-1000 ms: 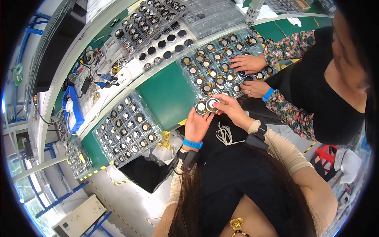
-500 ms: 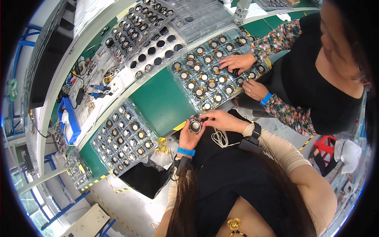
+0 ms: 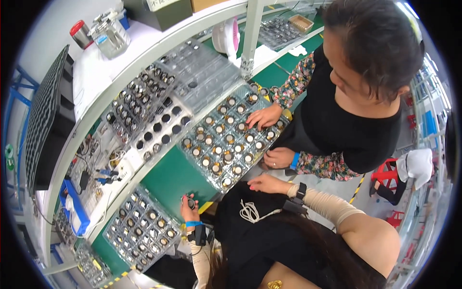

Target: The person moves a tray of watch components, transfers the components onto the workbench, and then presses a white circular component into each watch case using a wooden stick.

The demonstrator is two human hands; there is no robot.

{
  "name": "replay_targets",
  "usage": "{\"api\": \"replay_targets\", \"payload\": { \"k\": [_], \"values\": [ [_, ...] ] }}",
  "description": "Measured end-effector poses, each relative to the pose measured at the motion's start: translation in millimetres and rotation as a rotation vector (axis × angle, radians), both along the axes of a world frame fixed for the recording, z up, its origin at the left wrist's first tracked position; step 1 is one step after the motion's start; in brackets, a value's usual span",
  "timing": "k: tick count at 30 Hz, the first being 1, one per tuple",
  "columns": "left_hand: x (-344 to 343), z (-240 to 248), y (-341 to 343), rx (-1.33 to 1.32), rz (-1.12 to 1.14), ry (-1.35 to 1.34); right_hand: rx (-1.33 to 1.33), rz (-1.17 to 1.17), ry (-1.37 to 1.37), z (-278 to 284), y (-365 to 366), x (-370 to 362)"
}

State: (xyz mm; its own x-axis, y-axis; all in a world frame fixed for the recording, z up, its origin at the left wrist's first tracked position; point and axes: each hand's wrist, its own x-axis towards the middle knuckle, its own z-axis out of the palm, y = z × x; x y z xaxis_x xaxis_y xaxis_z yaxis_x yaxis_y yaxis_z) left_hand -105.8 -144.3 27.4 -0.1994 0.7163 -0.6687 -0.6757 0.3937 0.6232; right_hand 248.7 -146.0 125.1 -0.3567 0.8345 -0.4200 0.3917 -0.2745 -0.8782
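My left hand (image 3: 188,212), with a blue band at the wrist, is closed around a small round metal-rimmed part (image 3: 191,203) just above the green bench top. Nearest to it on the left is a clear tray (image 3: 139,230) whose pockets hold several round parts. My right hand (image 3: 269,184) hovers over my lap, fingers loosely extended to the left and nothing visible in them. Beyond it lies a larger clear tray (image 3: 226,144) of round parts with pale centres.
A co-worker (image 3: 358,115) on the right has one hand (image 3: 264,117) on the larger tray and the other (image 3: 279,158) at its near edge. Behind stand stacked trays (image 3: 207,72), a blue bin (image 3: 74,207) and a shelf post (image 3: 251,38). A pale cord (image 3: 250,212) lies on my lap.
My right hand has let go of the round part and drawn away to the right. My left hand has carried the part left, towards the smaller tray. The view has shifted too.
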Motion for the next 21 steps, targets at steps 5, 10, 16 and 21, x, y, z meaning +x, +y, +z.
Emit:
{"api": "replay_targets", "payload": {
  "k": [5,10,16,21],
  "values": [
    [-24.7,-8.4,34.6,-0.035,0.009,0.514,-0.077,0.014,-0.064,-5.4,-5.6,8.9],
    [-15.8,-24.4,60.4,0.05,0.142,0.948,-0.111,-0.036,-0.12,4.2,2.4,19.6],
    [-12.7,-31.7,70.8,0.067,0.141,0.971,-0.186,-0.022,-0.191,2.9,15.2,25.2],
    [-5.2,-25.1,79.4,0.093,0.193,1.032,-0.159,-0.017,-0.25,0.3,25.2,20.8]
  ]
}}
